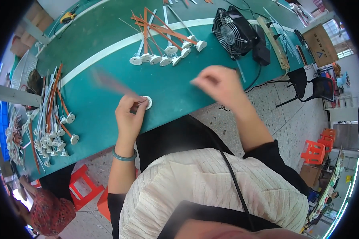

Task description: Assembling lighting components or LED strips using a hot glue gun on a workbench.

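Observation:
My left hand (129,110), with a bracelet on its wrist, is closed in a pinch on a white round disc piece (148,102) above the green table. A brownish strip (115,84), smeared by motion, runs from that piece up and to the left. Off to the right, my right hand (221,84) is raised over the table's front edge, its thumb and fingers curled together. Whether anything sits between those fingertips is too blurred to tell. Beyond both hands lies a group of similar white disc pieces (165,60) with orange and pale strips.
More disc pieces with strips (52,139) are heaped at the left of the green table (95,119). A black fan (233,34) stands at the back right beside a power strip (273,44) and cables. Another person (52,211) sits at lower left, near a red stool (83,187).

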Available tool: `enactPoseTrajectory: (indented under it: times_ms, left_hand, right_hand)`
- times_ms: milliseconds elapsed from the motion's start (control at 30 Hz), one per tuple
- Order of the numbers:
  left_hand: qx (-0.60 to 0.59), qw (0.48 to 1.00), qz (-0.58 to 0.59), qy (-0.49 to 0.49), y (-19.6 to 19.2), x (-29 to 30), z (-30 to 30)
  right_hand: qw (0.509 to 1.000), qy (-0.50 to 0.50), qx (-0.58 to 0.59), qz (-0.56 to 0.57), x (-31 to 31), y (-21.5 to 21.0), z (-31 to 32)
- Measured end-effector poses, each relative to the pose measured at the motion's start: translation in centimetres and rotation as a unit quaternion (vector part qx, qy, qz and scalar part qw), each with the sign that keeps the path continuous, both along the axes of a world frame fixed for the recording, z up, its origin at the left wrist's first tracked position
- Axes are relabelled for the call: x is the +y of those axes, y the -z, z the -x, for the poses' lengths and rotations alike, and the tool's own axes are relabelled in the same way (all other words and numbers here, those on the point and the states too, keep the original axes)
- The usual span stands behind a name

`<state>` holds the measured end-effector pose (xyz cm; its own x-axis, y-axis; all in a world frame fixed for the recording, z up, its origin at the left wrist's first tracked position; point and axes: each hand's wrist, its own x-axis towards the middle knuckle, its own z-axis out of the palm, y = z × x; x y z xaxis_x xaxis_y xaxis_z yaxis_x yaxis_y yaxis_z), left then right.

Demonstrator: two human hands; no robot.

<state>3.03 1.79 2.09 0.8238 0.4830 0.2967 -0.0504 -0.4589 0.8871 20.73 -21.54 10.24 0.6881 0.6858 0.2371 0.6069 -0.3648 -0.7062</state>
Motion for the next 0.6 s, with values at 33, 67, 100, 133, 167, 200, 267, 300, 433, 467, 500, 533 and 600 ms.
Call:
enactPoseTrajectory:
  times_ms: [33,67,100,133,167,200,267,300,433,467,500,533,600]
  left_hand:
    - [-0.004,1.0,0.006,-0.009,0.0,-0.2,-0.2]
    - [-0.003,1.0,0.004,-0.009,-0.2,-0.3,-0.4]
    - [0.025,1.0,0.015,-0.008,-0.6,-0.3,-0.7]
    - [0.054,0.998,0.026,-0.007,-0.8,-0.4,-0.9]
    - [0.055,0.998,0.023,-0.008,-1.0,-0.4,-1.1]
    - [0.055,0.998,0.027,-0.006,-1.1,-0.4,-1.4]
    - [0.056,0.998,0.026,-0.005,-1.2,-0.5,-1.6]
    - [0.054,0.998,0.021,-0.005,-1.1,-0.6,-1.6]
    - [0.045,0.999,0.01,-0.016,-0.7,-1.1,-1.1]
    - [0.047,0.999,0.009,-0.018,-0.7,-1.3,-1.1]
    - [0.046,0.999,0.007,-0.023,-1.0,-1.5,-0.9]
    - [0.045,0.999,0.005,-0.029,-1.2,-1.7,-0.8]
    - [0.028,0.999,-0.006,-0.028,-1.4,-1.5,-1.0]
  right_hand:
    - [0.995,0.091,0.001,-0.028,-2.5,0.2,-1.4]
    - [0.983,0.176,0.005,-0.058,-4.7,0.7,-2.8]
    - [0.966,0.238,-0.068,-0.078,-6.8,1.1,-4.3]
    - [0.939,0.298,-0.14,-0.097,-7.9,1.2,-5.5]
    - [0.939,0.297,-0.139,-0.1,-8.5,1.5,-6.5]
    - [0.93,0.316,-0.164,-0.085,-8.7,1.5,-7.4]
    - [0.92,0.336,-0.187,-0.074,-8.5,1.7,-8.7]
    - [0.929,0.326,-0.164,-0.065,-8.1,1.8,-9.3]
    - [0.941,0.307,-0.132,-0.056,-7.1,2.1,-10.4]
    - [0.941,0.308,-0.13,-0.053,-7.0,2.2,-10.6]
    - [0.942,0.307,-0.126,-0.052,-7.1,2.3,-10.4]
    - [0.928,0.319,-0.172,-0.082,-7.4,2.4,-10.2]
    - [0.913,0.329,-0.213,-0.11,-8.1,2.6,-9.1]
